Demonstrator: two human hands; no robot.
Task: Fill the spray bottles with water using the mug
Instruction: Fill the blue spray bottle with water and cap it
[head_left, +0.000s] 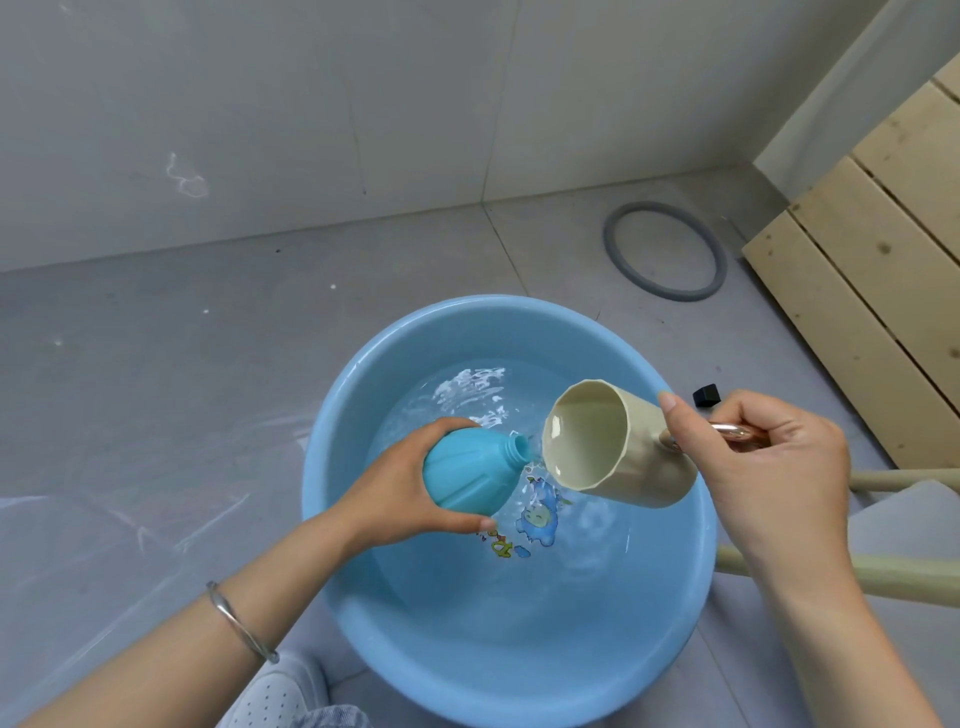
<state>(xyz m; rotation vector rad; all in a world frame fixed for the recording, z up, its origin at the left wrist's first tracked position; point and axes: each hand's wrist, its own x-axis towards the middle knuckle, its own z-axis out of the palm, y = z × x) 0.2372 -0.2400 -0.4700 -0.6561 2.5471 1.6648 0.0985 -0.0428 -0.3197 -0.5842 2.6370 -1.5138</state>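
Spray bottle, blue: uncapped and tilted, its body gripped by the left hand over the water-filled basin. Mug, beige: tipped, lip just beside the bottle's neck, handle held by the right hand. A faint stream seemed to pass between them.

The one camera, worn on the head, looked forward and steeply down, close above the left hand and right hand. The blue basin filled the lower middle; the floor met the wall higher up.
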